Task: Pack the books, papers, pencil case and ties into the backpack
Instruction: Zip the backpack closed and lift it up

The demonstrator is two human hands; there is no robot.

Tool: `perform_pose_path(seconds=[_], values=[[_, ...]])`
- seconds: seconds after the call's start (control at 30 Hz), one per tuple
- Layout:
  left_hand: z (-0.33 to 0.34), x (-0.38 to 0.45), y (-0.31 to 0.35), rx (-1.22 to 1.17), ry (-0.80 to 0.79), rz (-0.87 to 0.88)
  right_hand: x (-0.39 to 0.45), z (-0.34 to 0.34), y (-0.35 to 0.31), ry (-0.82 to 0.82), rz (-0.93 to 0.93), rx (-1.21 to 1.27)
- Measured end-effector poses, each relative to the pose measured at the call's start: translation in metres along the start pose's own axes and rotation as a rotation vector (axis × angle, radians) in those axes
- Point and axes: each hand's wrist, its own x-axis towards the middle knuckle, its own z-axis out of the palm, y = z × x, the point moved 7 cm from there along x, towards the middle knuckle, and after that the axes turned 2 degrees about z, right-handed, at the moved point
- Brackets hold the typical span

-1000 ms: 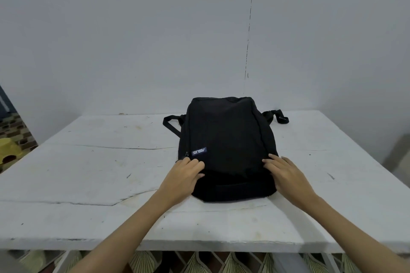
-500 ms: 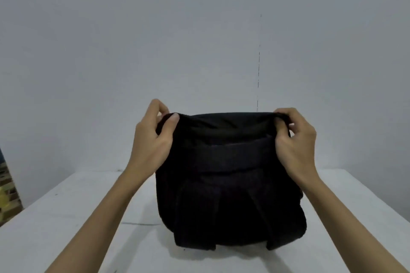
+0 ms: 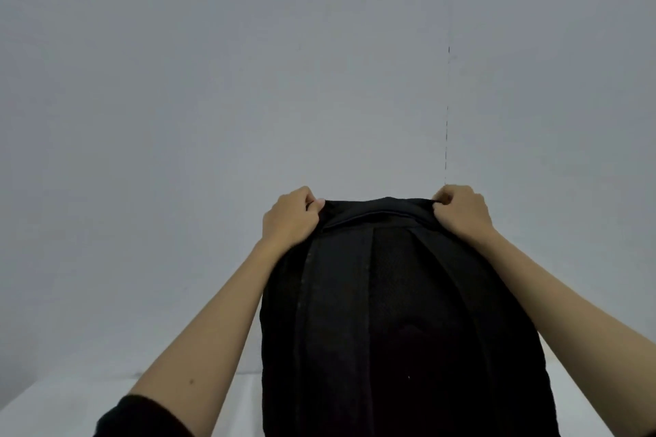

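Backpack: black backpack held up in front of the camera, filling the lower middle of the head view; its lower end runs out of the bottom edge.
Backpack side shown: the strap side faces the camera, with two shoulder straps running down from near the top edge and a mesh-like panel between them.
Backpack top: a seam or zip line runs across just under the upper edge; whether it is open or closed cannot be told.
Left hand: left hand with fingers curled, gripping the backpack's upper left corner, thumb on the near face.
Right hand: right hand with fingers curled, pinching the upper right corner.
Arms: both forearms reach up from the bottom corners; a dark sleeve shows on the left arm.
Table: white table seen only as a strip at lower left, below and behind the backpack.
Background: plain grey wall with a thin dashed vertical line above the right hand.
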Motion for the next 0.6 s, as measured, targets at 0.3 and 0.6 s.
perform_pose_path(seconds=[0.3,0.6], values=[[0.013,0.035,-0.019,-0.177,0.079,0.072,0.015,0.015,0.002,-0.047,-0.063,-0.343],[0.054,-0.001,-0.022,0.078,-0.366,-0.165,-0.002,0.066,0.024,-0.324,0.219,0.387]])
